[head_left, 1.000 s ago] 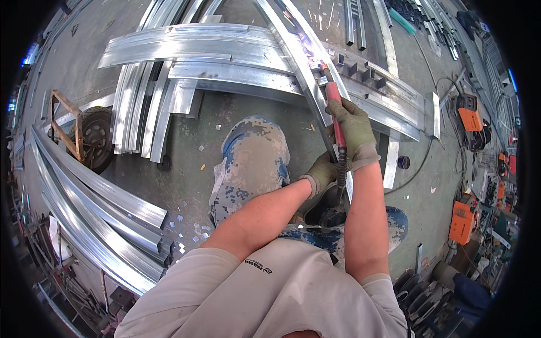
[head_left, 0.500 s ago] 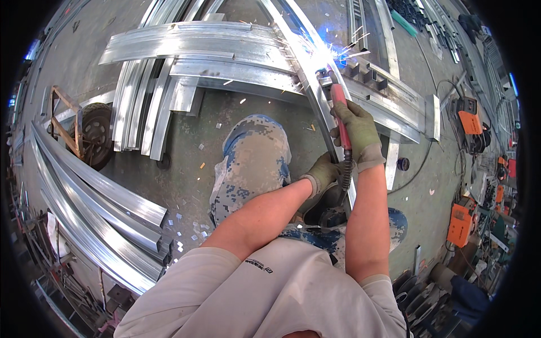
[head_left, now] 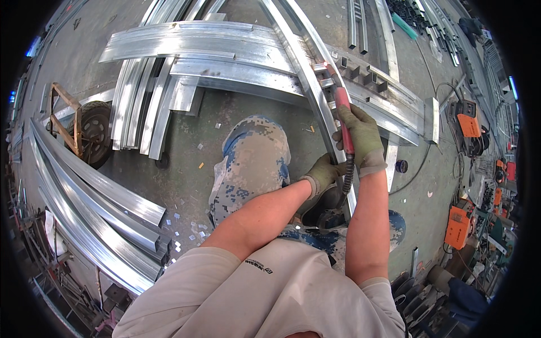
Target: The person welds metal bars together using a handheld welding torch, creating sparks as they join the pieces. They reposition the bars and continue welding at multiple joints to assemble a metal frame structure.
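At far left, a black rubber-tyred wheel [head_left: 96,134] in a brown angular frame [head_left: 66,94] sits just beside several long silver metal channels [head_left: 131,115], which are bundled side by side. Wide silver crosswise channels [head_left: 211,42] lie over that bundle, apparently so that it lifts them off the grey floor [head_left: 191,132].

Nearer the middle, a camouflage-clad bent knee [head_left: 256,146] suggests a low crouch, which would bring the work within easy arm's reach. To its right is the left hand [head_left: 323,171], in an olive-green glove, at the near end of 2 long, slim silver rails [head_left: 293,49]. It touches the left rail, probably to steady it; whether the fingers wrap fully around is hidden.

The rails lie across the crosswise channels, with a short silver crosspiece [head_left: 326,83] between them. Here the slender red-handled torch [head_left: 342,104] points away from the body, its tip near the right rail and no arc showing. The right hand [head_left: 360,132], gloved likewise, is clamped around the handle, farther forward than the left, likely for control close to the tip. The 2 hands are near each other.

Farther right, 2 orange-and-black boxy machines [head_left: 469,121] stand well apart from the rails, perhaps to leave working room.
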Available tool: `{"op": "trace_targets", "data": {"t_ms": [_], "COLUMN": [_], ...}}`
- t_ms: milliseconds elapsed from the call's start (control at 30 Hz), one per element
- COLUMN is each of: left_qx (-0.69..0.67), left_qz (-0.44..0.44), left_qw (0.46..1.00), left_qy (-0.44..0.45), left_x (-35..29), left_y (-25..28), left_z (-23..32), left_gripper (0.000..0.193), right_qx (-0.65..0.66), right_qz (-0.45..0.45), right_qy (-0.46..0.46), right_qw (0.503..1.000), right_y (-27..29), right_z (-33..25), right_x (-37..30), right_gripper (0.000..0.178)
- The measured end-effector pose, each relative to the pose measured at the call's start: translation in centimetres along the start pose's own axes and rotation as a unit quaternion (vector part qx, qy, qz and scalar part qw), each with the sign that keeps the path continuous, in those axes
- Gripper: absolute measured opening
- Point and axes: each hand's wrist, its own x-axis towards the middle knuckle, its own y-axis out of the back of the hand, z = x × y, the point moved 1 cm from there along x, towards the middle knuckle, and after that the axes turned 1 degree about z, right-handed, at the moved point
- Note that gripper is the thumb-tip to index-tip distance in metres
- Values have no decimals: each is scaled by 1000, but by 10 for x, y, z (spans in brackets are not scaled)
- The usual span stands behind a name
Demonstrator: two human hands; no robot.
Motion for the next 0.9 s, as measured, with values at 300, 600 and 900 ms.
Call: {"op": "trace_targets", "data": {"t_ms": [300,600,900], "left_qx": [26,17,138], "left_qz": [39,20,44], "left_qw": [999,998,989], "left_qy": [2,-49,19], "left_x": [0,-4,-17], "left_y": [0,-4,-2], "left_z": [-2,6,22], "left_gripper": [37,43,67], "right_qx": [-22,19,149], "right_qz": [-11,14,169], "right_qy": [-8,-3,8], "right_qw": [1000,1000,974], "right_y": [-5,7,83], "right_z": [-1,-2,48], "right_x": [7,-28,-86], "right_gripper": [52,54,55]}}
